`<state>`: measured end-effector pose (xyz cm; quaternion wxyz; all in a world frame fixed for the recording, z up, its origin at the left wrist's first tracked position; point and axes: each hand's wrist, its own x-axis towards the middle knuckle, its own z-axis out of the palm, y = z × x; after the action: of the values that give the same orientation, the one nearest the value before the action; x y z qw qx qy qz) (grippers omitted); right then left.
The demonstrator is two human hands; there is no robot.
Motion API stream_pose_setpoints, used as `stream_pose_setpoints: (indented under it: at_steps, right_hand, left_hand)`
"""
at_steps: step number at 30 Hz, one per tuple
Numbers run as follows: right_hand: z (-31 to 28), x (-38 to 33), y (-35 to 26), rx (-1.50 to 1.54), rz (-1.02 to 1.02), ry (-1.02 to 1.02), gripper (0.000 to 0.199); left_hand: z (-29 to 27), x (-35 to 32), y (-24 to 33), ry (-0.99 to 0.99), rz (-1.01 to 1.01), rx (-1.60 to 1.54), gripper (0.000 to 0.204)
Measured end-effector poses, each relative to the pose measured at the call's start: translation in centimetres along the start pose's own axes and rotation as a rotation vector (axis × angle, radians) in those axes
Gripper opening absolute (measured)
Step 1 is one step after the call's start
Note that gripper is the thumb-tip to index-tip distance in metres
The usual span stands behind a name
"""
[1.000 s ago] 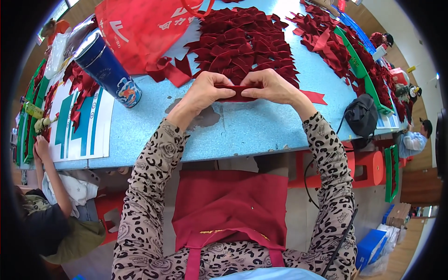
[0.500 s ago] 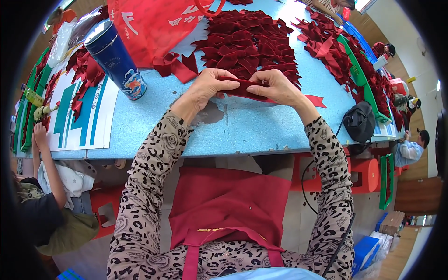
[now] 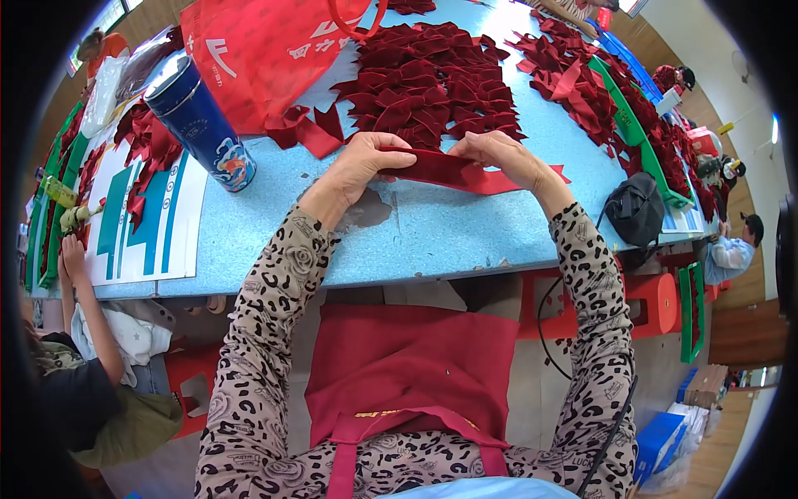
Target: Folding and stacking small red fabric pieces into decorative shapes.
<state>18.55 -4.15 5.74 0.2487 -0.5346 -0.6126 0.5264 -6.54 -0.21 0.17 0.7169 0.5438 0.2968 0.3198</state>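
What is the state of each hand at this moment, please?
Left hand: closed, holding the dark red ribbon.
Right hand: partly curled at the same ribbon; whether it grips cannot be told.

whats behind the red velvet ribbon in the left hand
Beyond the velvet ribbon, dark red bows lie on the blue tabletop. Whatever lies directly behind it is hidden.

The left forearm [image 3: 274, 283] and right forearm [image 3: 592, 287] stretch toward the far side, converging slightly. The left hand [image 3: 366, 166] angles rightward, thumb [image 3: 397, 158] pressed near the forefinger; the right hand [image 3: 503, 158] faces it, slightly apart, fingers [image 3: 475, 148] curled.
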Motion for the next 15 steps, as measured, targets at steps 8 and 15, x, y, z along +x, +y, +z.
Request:
stream_pose_setpoints:
  at_steps: [8, 15]
  right_hand:
    - [-0.4, -1.9, -0.3, -0.266, -0.135, -0.195, 0.042]
    - [-0.7, -2.6, 0.6, -0.199, -0.159, -0.162, 0.043]
  left_hand:
    - [0.4, -0.1, 0.1, -0.031, -0.034, -0.034, 0.011]
    - [0.6, -0.2, 0.0, -0.061, -0.038, -0.044, 0.011]
